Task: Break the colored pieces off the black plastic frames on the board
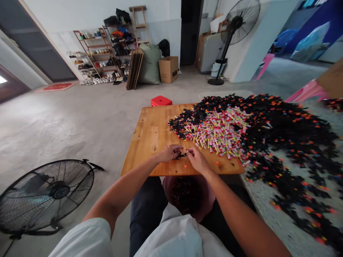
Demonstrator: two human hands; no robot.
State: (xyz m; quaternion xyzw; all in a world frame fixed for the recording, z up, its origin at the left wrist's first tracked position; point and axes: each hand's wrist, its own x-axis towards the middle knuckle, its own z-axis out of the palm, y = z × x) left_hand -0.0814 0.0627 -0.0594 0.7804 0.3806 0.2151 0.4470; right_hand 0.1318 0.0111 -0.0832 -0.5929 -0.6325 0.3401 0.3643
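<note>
Over the front of the wooden table [146,137], my left hand [168,152] is closed on a small black plastic piece [182,155]. The fingertips of my right hand [198,160] are pinched together at the right end of that piece; whatever they hold is too small to make out. Just beyond my hands lies a heap of small printed tubes [222,132], pink and white with red and yellow ends. Two tiny orange bits, one of them a loose orange bit [185,166], lie on the wood near my right hand.
Black pieces with orange tips [281,125] are piled around the tubes and across the speckled surface at right. A pink tub [167,185] with dark contents sits between my legs. A red stool [160,101] stands behind the table, a floor fan [59,191] at left.
</note>
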